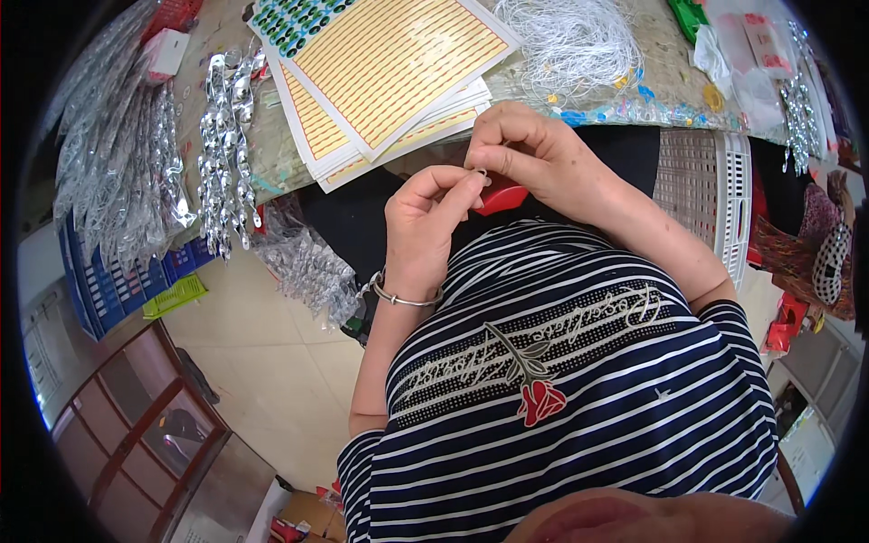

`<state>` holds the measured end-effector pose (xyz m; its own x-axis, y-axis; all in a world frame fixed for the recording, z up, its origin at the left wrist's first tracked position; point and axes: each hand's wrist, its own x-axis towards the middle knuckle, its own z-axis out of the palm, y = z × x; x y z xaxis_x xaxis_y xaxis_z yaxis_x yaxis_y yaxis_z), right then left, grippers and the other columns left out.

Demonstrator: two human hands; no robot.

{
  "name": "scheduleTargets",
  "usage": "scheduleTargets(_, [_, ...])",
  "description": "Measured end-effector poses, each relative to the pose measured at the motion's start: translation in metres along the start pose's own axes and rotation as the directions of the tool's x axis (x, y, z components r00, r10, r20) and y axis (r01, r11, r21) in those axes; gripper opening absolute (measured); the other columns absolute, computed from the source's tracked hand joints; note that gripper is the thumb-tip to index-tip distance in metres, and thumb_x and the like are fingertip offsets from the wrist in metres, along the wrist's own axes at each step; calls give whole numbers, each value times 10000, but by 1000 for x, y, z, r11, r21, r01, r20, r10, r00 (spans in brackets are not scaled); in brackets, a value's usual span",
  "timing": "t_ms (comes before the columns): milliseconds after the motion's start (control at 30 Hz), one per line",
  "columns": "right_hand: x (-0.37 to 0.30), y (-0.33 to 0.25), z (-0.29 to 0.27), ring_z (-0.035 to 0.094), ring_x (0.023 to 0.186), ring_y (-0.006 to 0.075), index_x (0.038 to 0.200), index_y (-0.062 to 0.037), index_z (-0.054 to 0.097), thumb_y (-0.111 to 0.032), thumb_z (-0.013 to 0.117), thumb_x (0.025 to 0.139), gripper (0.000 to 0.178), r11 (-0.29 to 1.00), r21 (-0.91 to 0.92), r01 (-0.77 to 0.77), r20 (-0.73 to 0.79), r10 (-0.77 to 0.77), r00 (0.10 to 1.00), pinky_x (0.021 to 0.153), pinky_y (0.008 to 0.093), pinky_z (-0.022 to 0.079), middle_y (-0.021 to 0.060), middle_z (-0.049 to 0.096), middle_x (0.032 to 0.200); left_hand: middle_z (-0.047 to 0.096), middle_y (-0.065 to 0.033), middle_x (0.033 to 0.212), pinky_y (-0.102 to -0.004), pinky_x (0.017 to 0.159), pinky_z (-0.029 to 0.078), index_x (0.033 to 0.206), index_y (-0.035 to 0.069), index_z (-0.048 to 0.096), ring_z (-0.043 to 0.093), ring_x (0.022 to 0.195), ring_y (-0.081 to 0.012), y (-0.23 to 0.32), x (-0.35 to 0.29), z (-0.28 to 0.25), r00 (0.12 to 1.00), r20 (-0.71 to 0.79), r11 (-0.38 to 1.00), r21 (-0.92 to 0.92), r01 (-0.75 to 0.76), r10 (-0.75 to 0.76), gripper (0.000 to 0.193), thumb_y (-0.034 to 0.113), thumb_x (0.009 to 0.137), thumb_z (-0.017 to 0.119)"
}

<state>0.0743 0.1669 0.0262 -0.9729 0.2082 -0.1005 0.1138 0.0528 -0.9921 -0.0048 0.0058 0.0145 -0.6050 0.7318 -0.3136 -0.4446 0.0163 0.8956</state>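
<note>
My left hand (425, 217) and my right hand (539, 154) meet just off the table's front edge, above my lap. Both are closed in a pinch, thumb against finger, with the fingertips touching or nearly so. A tiny pale thing shows between them, too small to name. Right below the fingers lies a smooth red object (502, 197), partly covered by my hands. Beyond my left hand, sheets with yellow and red stripes (398, 63) overlap on the table, the lower ones jutting over its edge. A sheet of green and blue round stickers (294, 25) lies at their far left.
A tangle of white string (579, 45) sits on the table (534, 109) at the back. Twisted silver foil strips (226, 145) hang over the left edge, beside a bundle of clear-wrapped silver strips (122, 154). To the right stands a white plastic basket (731, 195).
</note>
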Motion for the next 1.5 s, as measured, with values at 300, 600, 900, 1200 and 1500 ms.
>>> scheduleTargets(300, [-10,-8,0,566,788,163,936,-7,624,-24,609,858,81,871,-399,286,-46,-330,943,709,258,455,60,575,848,632,-32,830,-187,695,461,913,-18,634,568,749,-54,0,1,3,983,-65,981,105,-165,172,51,2,868,623])
scheduleTargets(600, [-12,-12,2,585,687,192,880,-10,651,-12,656,799,81,804,-526,278,-75,-369,926,593,274,473,73,572,803,627,-32,834,-202,687,472,912,-25,627,586,760,-75,-7,2,2,963,-25,925,284,-252,270,54,-1,864,620])
scheduleTargets(900, [-5,-4,5,580,688,254,779,-39,604,-60,689,714,109,628,-703,332,-29,-493,870,560,337,476,79,540,755,634,-34,817,-211,665,465,933,-32,631,576,727,-80,-11,5,4,949,-7,869,405,-284,314,82,16,869,613])
scheduleTargets(1200, [-7,0,8,557,668,90,832,-18,582,-52,645,824,72,989,-122,87,-149,-105,983,572,227,453,21,536,771,628,-24,760,-172,608,408,947,-17,651,533,669,-46,-4,4,1,997,-83,996,-86,5,-12,114,72,890,609])
scheduleTargets(1500, [-10,4,7,561,684,55,930,0,591,-114,628,884,128,973,218,-78,-70,95,993,595,197,463,21,595,782,632,-10,784,-173,641,443,934,-20,656,543,685,-41,-4,2,1,994,-97,998,-12,-57,55,87,32,872,626])
